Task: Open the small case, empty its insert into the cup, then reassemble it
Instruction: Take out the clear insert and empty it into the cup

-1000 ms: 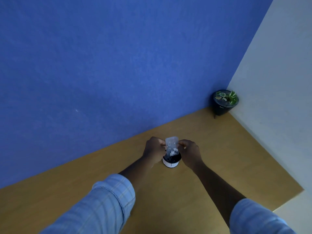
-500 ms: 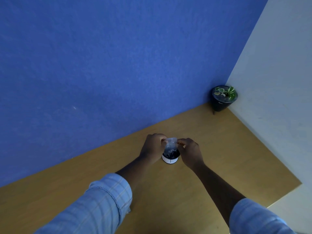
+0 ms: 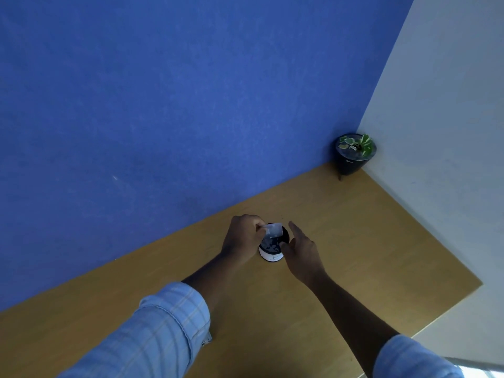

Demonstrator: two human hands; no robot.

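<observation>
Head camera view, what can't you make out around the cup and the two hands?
- Cup: its left side is hidden by the left hand, and the specks inside are too small to identify.
- Clear insert: too small and blurred to tell whether it is empty.
- Right hand: whether it touches the cup is unclear.
- Both elbows: cut off by the bottom edge.

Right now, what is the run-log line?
left hand: holds clear plastic insert over white cup | right hand: open beside cup | step: emptying
</observation>
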